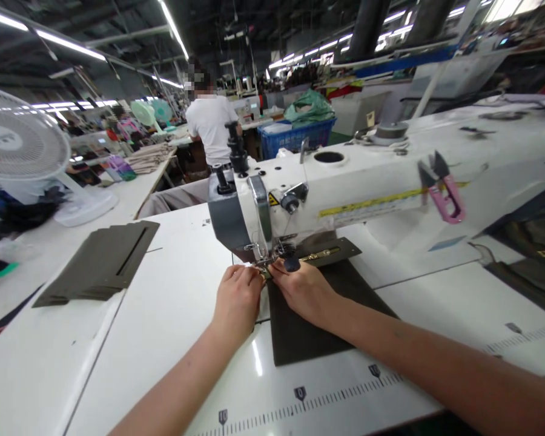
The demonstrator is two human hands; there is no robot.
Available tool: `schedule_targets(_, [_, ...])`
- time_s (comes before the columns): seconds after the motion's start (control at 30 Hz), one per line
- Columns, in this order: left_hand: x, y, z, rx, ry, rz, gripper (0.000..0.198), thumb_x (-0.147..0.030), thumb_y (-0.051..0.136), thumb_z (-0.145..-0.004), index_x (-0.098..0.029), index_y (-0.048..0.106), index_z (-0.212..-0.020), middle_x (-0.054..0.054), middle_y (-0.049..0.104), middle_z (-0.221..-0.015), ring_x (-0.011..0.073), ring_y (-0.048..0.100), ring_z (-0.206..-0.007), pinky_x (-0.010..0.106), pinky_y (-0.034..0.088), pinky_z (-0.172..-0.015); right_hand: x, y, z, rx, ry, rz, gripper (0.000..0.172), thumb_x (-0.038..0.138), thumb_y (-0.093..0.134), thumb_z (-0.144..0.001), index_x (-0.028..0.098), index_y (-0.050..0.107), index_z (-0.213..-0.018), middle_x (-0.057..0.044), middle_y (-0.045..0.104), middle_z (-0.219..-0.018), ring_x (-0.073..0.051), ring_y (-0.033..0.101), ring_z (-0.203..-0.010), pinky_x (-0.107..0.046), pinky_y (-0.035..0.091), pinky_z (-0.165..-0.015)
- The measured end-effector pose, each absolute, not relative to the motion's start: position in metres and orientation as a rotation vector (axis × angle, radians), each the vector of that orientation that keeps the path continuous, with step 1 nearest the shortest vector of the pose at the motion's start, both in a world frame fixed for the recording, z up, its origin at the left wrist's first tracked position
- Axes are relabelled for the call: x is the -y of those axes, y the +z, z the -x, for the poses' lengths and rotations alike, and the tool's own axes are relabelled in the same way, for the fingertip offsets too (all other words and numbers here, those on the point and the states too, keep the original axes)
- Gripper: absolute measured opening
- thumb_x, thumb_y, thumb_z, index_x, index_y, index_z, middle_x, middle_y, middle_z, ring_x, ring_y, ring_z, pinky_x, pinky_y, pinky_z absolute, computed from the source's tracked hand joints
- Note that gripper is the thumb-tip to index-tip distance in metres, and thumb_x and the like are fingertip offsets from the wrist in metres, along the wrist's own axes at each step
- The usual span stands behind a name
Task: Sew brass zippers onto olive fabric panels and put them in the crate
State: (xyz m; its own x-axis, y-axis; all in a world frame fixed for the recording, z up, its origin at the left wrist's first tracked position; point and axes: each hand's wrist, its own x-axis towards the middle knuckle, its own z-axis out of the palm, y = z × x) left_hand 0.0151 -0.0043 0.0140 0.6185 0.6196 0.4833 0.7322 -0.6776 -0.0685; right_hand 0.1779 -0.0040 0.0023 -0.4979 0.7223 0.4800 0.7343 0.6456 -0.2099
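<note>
While the fabric panel (300, 336) is pinched for alignment by left hand (238, 297) and right hand (302, 289) at the presser foot (264, 261), steady 12-o'clock feeding is required.

The single head-worn camera is looking forward and down from behind and above the left grip (237, 297) and right grip (302, 289), sitting close over them. It is facing the sewing machine (367, 181) just beyond the grips, with the counter (163, 327) spreading out beneath them.

Bright overhead tubes (warped edges)
</note>
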Motion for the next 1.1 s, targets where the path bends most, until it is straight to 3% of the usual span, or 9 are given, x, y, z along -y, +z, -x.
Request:
schedule_targets(0.43, [0.000,0.006,-0.015,1.083,-0.776,2.442,0.019,-0.007,0.041,-0.085,-0.015,0.056,-0.077,0.006,0.058,-0.072,0.0197,0.058,-0.069,0.036,0.049,-0.067,0.003,0.005,-0.169,2.249,-0.002,1.168,0.023,0.006,0.043,-0.082,0.017,0.062,-0.087,-0.006,0.066,-0.090,-0.017,0.061,-0.081,-0.028,0.048,-0.075])
schedule_targets(0.53, [0.000,0.010,-0.012,1.133,-0.810,2.471,0.013,-0.010,0.045,-0.084,-0.015,0.056,-0.080,0.007,0.060,-0.076,0.0198,0.059,-0.071,0.037,0.050,-0.067,0.001,0.008,-0.182,2.311,-0.018,1.157,0.020,0.011,0.049,-0.081,0.016,0.060,-0.096,-0.007,0.065,-0.096,-0.019,0.059,-0.089,-0.034,0.046,-0.084])
schedule_targets(0.6, [0.005,0.016,-0.008,1.160,-0.832,2.530,0.012,-0.010,0.047,-0.083,-0.016,0.057,-0.081,0.007,0.062,-0.083,0.0197,0.060,-0.075,0.037,0.050,-0.071,0.003,0.011,-0.201,2.326,-0.114,1.224,0.027,0.017,0.055,-0.078,0.013,0.058,-0.105,-0.012,0.062,-0.105,-0.024,0.055,-0.101,-0.045,0.039,-0.094])
schedule_targets(0.7, [0.024,0.022,0.001,1.107,-0.888,2.662,0.018,-0.009,0.044,-0.083,-0.019,0.059,-0.085,0.006,0.064,-0.093,0.0185,0.061,-0.085,0.042,0.045,-0.086,0.021,0.013,-0.231,2.321,-0.253,1.424,0.036,0.011,0.053,-0.074,0.008,0.057,-0.109,-0.019,0.059,-0.109,-0.030,0.053,-0.103,-0.049,0.041,-0.090])
schedule_targets(0.77, [0.044,0.022,0.006,1.015,-0.979,2.714,0.022,-0.010,0.040,-0.086,-0.021,0.059,-0.087,0.004,0.064,-0.091,0.0173,0.060,-0.088,0.044,0.038,-0.094,0.047,0.016,-0.241,2.372,-0.173,1.481,0.038,0.004,0.048,-0.069,0.010,0.060,-0.104,-0.016,0.061,-0.101,-0.027,0.057,-0.092,-0.041,0.047,-0.081])
schedule_targets(0.83, [0.063,0.021,0.010,0.931,-1.081,2.731,0.022,-0.013,0.038,-0.088,-0.022,0.059,-0.089,0.003,0.065,-0.088,0.0170,0.060,-0.088,0.043,0.035,-0.097,0.077,0.023,-0.237,2.392,0.061,1.441,0.031,0.006,0.044,-0.073,0.016,0.061,-0.097,-0.010,0.062,-0.092,-0.022,0.059,-0.082,-0.033,0.048,-0.072])
schedule_targets(0.9, [0.075,0.025,0.009,0.935,-1.086,2.780,0.022,-0.015,0.039,-0.088,-0.022,0.058,-0.099,0.004,0.064,-0.093,0.0177,0.059,-0.092,0.042,0.035,-0.097,0.102,0.033,-0.224,2.343,0.359,1.393,0.021,0.013,0.041,-0.081,0.019,0.061,-0.081,-0.005,0.062,-0.079,-0.016,0.059,-0.071,-0.026,0.045,-0.062])
schedule_targets(0.97, [0.078,0.033,0.006,1.042,-1.014,2.858,0.025,-0.015,0.045,-0.086,-0.021,0.054,-0.109,0.006,0.062,-0.103,0.0186,0.056,-0.098,0.041,0.037,-0.095,0.114,0.046,-0.208,2.239,0.591,1.430,0.026,0.019,0.040,-0.085,0.019,0.053,-0.063,-0.001,0.059,-0.065,-0.014,0.057,-0.062,-0.024,0.039,-0.055])
schedule_targets(1.1, [0.061,0.049,-0.005,1.063,-1.063,2.991,0.014,-0.016,0.055,-0.082,-0.020,0.057,-0.095,0.004,0.063,-0.096,0.0177,0.056,-0.093,0.034,0.041,-0.084,0.104,0.067,-0.195,2.123,0.669,1.466,0.034,0.030,0.040,-0.087,0.018,0.043,-0.056,0.002,0.051,-0.054,-0.012,0.051,-0.052,-0.023,0.031,-0.049])
